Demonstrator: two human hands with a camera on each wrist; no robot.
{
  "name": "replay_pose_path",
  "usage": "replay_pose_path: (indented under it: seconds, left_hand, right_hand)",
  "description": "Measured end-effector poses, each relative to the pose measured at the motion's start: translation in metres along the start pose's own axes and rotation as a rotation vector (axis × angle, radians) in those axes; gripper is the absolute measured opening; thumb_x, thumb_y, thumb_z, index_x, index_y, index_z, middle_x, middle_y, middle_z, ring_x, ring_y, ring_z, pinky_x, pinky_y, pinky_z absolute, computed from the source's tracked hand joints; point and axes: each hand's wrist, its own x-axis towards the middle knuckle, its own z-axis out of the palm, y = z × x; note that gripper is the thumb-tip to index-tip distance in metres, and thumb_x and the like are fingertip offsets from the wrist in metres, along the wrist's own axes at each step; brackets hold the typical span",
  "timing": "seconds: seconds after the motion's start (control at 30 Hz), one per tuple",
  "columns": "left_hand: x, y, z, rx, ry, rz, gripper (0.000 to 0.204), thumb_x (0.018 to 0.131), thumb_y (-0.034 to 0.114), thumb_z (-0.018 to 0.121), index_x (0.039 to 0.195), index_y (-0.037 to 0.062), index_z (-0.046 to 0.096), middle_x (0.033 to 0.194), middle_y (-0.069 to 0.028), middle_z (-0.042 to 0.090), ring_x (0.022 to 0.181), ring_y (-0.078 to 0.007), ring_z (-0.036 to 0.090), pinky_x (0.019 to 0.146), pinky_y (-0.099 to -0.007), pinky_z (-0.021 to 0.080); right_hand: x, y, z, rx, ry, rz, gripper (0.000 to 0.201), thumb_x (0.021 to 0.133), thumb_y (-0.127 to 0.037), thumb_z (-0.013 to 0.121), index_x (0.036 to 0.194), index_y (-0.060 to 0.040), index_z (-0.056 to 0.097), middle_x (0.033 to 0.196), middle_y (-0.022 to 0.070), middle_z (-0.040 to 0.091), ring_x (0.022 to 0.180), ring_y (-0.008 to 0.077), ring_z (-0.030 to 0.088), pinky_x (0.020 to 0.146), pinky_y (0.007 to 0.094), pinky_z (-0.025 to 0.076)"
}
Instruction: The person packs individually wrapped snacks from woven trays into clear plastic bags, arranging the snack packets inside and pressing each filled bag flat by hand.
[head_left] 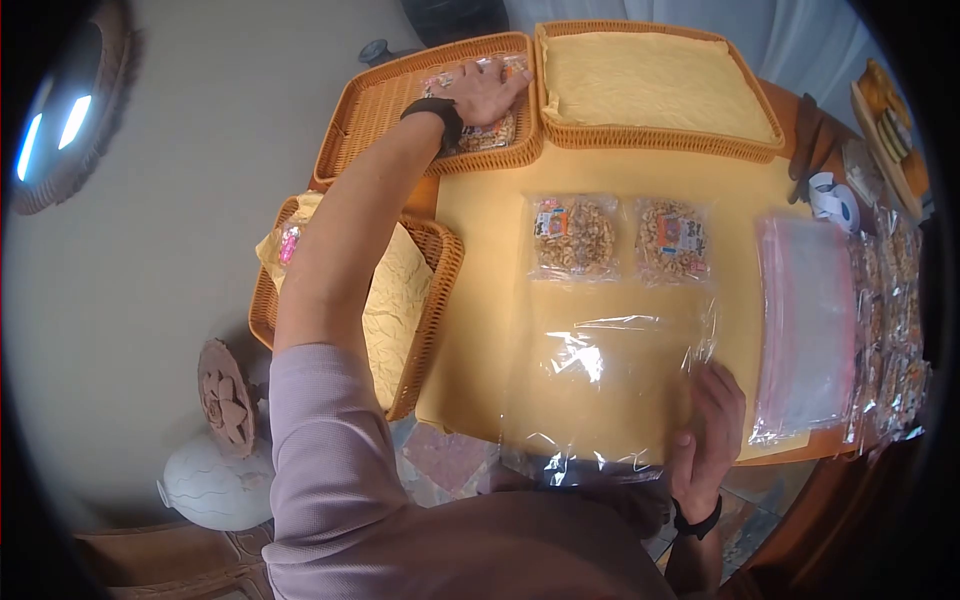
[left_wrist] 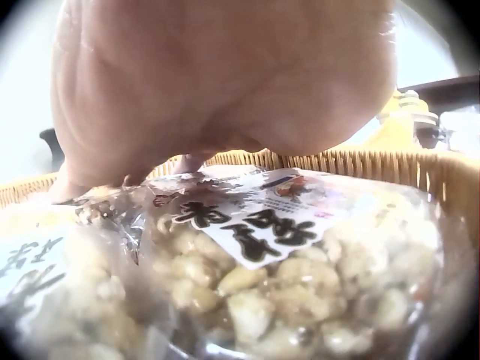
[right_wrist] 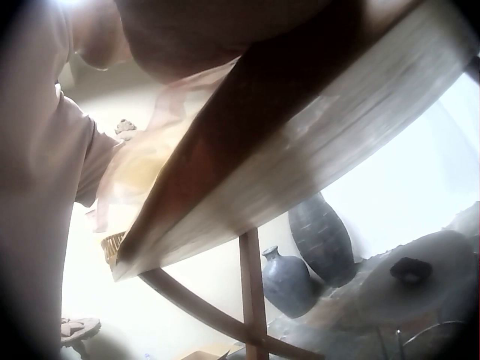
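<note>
My left hand [head_left: 482, 94] reaches into the upper left wicker basket [head_left: 365, 108], fingers spread over clear packs of puffed snack [head_left: 490, 137]. The left wrist view shows the palm [left_wrist: 225, 75] above a labelled pack [left_wrist: 300, 285], with another pack beside it. On the yellow mat lie two round snack packs [head_left: 577, 236] [head_left: 674, 240], side by side at the top of a large clear bag [head_left: 600, 390]. My right hand [head_left: 708, 430] rests by the bag's lower right edge, fingers loosely extended. In the right wrist view, part of that hand [right_wrist: 187, 37] shows above the table edge; its fingertips are hidden.
A paper-lined basket [head_left: 655, 80] stands at the back right, another [head_left: 432, 330] at the left with crumpled paper. Flat clear bags [head_left: 805, 330], a row of snack packs [head_left: 895, 320] and a white tape roll [head_left: 833, 202] lie at the right. Vases [right_wrist: 289, 281] stand below the table.
</note>
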Motion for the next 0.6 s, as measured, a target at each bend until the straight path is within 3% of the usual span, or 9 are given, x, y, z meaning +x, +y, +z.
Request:
replay_pose_path:
  seconds: [0.03, 0.1, 0.23, 0.3, 0.4, 0.6]
  left_hand:
    - [0.002, -0.003, -0.004, 0.001, 0.001, 0.0, 0.092, 0.097, 0.074, 0.025, 0.161, 0.0075, 0.03, 0.162, -0.0231, 0.033, 0.149, -0.0495, 0.025, 0.123, -0.0587, 0.022]
    - [0.006, -0.011, -0.016, 0.255, -0.155, 0.339, 0.084, 0.1, 0.066, 0.031, 0.16, 0.0074, 0.032, 0.165, -0.0206, 0.031, 0.152, -0.0436, 0.027, 0.124, -0.0522, 0.025]
    - [-0.019, -0.009, -0.034, -0.049, -0.238, 0.169, 0.081, 0.096, 0.055, 0.047, 0.16, 0.0076, 0.034, 0.168, -0.0173, 0.028, 0.153, -0.0369, 0.029, 0.124, -0.0455, 0.028]
    - [-0.033, -0.005, -0.039, -0.259, -0.212, 0.093, 0.085, 0.085, 0.044, 0.059, 0.16, 0.0075, 0.037, 0.17, -0.0164, 0.025, 0.155, -0.0332, 0.026, 0.124, -0.0432, 0.027]
    - [-0.041, -0.002, -0.044, -0.162, -0.201, 0.185, 0.094, 0.075, 0.037, 0.063, 0.16, 0.0073, 0.037, 0.169, -0.0176, 0.026, 0.156, -0.0336, 0.026, 0.124, -0.042, 0.026]
    - [-0.047, -0.002, -0.04, -0.105, -0.178, 0.165, 0.094, 0.074, 0.037, 0.063, 0.16, 0.0084, 0.037, 0.167, -0.0194, 0.029, 0.155, -0.036, 0.026, 0.123, -0.0454, 0.026]
  right_hand:
    - [0.0, 0.0, 0.0, -0.007, -0.001, -0.001, 0.046, 0.1, -0.035, 0.053, 0.117, 0.0069, 0.062, 0.132, 0.025, 0.062, 0.127, 0.0485, 0.055, 0.105, 0.0557, 0.043]
    - [-0.001, 0.002, 0.0, -0.007, 0.005, -0.005, 0.046, 0.1, -0.035, 0.053, 0.117, 0.0069, 0.062, 0.132, 0.0248, 0.062, 0.127, 0.0483, 0.055, 0.105, 0.0556, 0.043]
    - [-0.002, 0.002, 0.0, -0.009, -0.002, -0.013, 0.047, 0.1, -0.035, 0.053, 0.118, 0.0068, 0.062, 0.133, 0.024, 0.062, 0.127, 0.0475, 0.055, 0.105, 0.055, 0.043]
    - [-0.001, 0.002, 0.0, -0.005, -0.001, -0.018, 0.047, 0.1, -0.035, 0.053, 0.118, 0.0066, 0.063, 0.132, 0.0238, 0.062, 0.127, 0.0472, 0.055, 0.105, 0.0548, 0.043]
    - [-0.001, 0.002, 0.0, -0.011, -0.001, -0.02, 0.047, 0.1, -0.035, 0.053, 0.119, 0.0062, 0.063, 0.132, 0.0236, 0.062, 0.127, 0.0469, 0.055, 0.105, 0.0545, 0.043]
    - [-0.002, 0.001, 0.001, -0.016, 0.011, -0.026, 0.045, 0.099, -0.033, 0.055, 0.12, 0.0058, 0.063, 0.133, 0.0238, 0.061, 0.127, 0.0468, 0.055, 0.106, 0.0547, 0.043]
